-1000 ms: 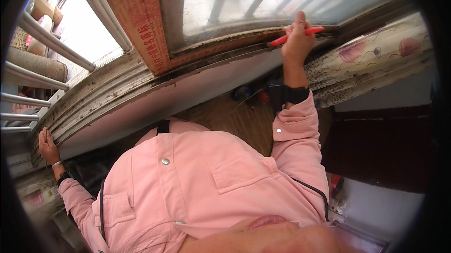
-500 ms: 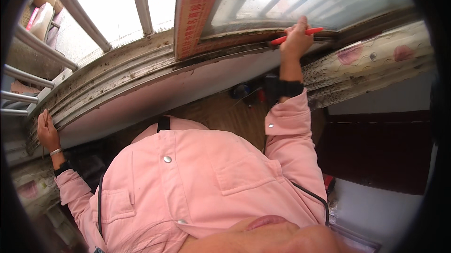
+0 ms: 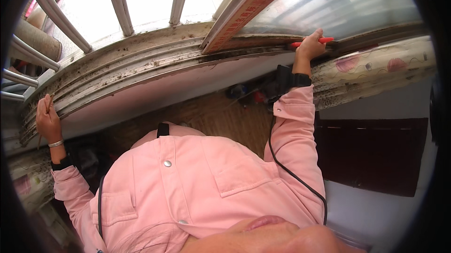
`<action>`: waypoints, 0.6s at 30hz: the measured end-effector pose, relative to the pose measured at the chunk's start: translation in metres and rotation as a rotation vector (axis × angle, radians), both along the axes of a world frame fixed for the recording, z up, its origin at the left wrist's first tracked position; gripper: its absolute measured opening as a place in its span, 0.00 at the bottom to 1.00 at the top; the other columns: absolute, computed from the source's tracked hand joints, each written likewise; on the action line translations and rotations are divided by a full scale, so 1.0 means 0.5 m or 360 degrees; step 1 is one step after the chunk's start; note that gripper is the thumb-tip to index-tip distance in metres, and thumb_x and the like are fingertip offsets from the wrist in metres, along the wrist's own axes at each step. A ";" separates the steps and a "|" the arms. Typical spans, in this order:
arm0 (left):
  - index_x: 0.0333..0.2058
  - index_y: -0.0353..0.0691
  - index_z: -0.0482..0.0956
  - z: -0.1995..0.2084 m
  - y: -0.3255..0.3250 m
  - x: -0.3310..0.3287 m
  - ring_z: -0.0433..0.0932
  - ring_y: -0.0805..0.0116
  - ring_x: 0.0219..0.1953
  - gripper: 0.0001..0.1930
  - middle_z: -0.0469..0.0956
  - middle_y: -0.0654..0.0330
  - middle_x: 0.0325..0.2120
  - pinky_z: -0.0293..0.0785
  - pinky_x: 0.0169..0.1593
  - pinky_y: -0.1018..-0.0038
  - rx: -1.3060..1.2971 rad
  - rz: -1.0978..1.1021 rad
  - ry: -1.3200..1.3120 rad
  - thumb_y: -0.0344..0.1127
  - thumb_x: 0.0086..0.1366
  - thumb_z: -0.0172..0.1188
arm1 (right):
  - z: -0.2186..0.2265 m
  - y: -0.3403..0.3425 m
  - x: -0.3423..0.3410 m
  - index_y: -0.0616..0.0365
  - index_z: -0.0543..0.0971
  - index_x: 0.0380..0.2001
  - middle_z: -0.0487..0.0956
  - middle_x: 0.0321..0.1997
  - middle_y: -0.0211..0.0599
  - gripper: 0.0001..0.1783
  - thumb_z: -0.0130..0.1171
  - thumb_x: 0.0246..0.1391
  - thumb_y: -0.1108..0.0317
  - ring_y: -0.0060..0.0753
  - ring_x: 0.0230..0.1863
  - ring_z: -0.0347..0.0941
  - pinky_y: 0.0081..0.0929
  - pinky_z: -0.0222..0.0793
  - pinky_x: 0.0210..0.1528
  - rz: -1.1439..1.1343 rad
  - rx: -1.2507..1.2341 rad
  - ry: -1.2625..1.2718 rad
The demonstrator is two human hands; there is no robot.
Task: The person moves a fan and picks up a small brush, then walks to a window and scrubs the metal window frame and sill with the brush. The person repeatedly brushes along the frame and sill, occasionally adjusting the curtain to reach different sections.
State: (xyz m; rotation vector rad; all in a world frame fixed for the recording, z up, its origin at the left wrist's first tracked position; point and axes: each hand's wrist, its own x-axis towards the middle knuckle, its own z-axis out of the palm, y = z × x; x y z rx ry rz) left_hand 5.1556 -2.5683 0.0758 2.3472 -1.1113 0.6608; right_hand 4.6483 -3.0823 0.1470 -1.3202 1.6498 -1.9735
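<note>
At the far right, my right hand (image 3: 310, 50) is closed around a slim red-handled tool (image 3: 325, 40), whose dark tip lies by the lower rail of a sliding window sash (image 3: 244, 15). The fist hides most of the handle, and the tool's kind cannot be made out. My left hand (image 3: 48, 122) is at the left end of the dirty window track (image 3: 141, 55), its fingers curled about a thin brown stick (image 3: 39, 142) that shows below the palm. Dark grime specks the grooves of the track between both hands.
Upright metal bars (image 3: 120, 4) stand outside the opening. Flowered curtains (image 3: 371, 62) hang beside the window at right, with another at lower left. Dark objects (image 3: 237, 92) lie on the wooden floor below. A black cable (image 3: 293, 171) runs along my right sleeve.
The sash has slid right along its track, uncovering more track and another bar. My right hand has gone right with the red tool. My left hand stays at the track's left end.
</note>
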 end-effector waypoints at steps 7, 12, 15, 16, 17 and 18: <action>0.36 0.40 0.75 0.006 -0.012 -0.003 0.74 0.50 0.31 0.10 0.76 0.54 0.30 0.69 0.31 0.65 -0.0001 0.0026 -0.0073 0.39 0.68 0.49 | 0.038 0.190 0.145 0.59 0.69 0.21 0.65 0.18 0.29 0.18 0.54 0.58 0.58 0.23 0.20 0.63 0.24 0.68 0.27 0.0878 0.0182 -0.0619; 0.36 0.40 0.76 -0.004 -0.001 0.001 0.74 0.50 0.31 0.10 0.76 0.54 0.29 0.69 0.31 0.66 -0.0012 -0.0048 -0.0126 0.39 0.68 0.49 | 0.133 0.170 0.086 0.57 0.66 0.22 0.63 0.19 0.26 0.17 0.56 0.58 0.58 0.23 0.19 0.60 0.26 0.69 0.27 0.0478 -0.0158 -0.0611; 0.39 0.40 0.75 -0.009 0.000 0.006 0.75 0.50 0.34 0.09 0.76 0.53 0.32 0.70 0.34 0.66 0.0038 0.0073 0.0012 0.37 0.67 0.50 | 0.116 0.107 0.056 0.56 0.65 0.21 0.62 0.15 0.26 0.19 0.54 0.58 0.57 0.23 0.16 0.59 0.25 0.66 0.24 0.0443 -0.0110 -0.0455; 0.37 0.40 0.76 -0.011 -0.001 0.006 0.74 0.50 0.33 0.09 0.76 0.53 0.31 0.69 0.33 0.66 0.0050 0.0028 -0.0020 0.38 0.67 0.49 | 0.099 0.092 0.054 0.56 0.64 0.20 0.62 0.15 0.26 0.19 0.54 0.58 0.57 0.23 0.15 0.59 0.24 0.65 0.23 0.0321 -0.0101 -0.0335; 0.36 0.40 0.76 -0.013 -0.004 0.003 0.74 0.50 0.32 0.09 0.76 0.53 0.30 0.69 0.32 0.66 0.0030 0.0011 -0.0073 0.38 0.68 0.49 | 0.085 0.087 0.048 0.56 0.63 0.19 0.63 0.14 0.26 0.20 0.53 0.59 0.57 0.23 0.14 0.58 0.24 0.64 0.22 0.0276 0.0023 -0.0227; 0.35 0.40 0.76 -0.014 -0.006 0.001 0.74 0.50 0.31 0.10 0.76 0.53 0.28 0.69 0.31 0.66 0.0009 -0.0005 -0.0125 0.38 0.68 0.49 | 0.061 0.085 0.060 0.56 0.63 0.19 0.63 0.14 0.27 0.19 0.53 0.59 0.58 0.23 0.14 0.58 0.24 0.64 0.21 0.0242 -0.0080 -0.0221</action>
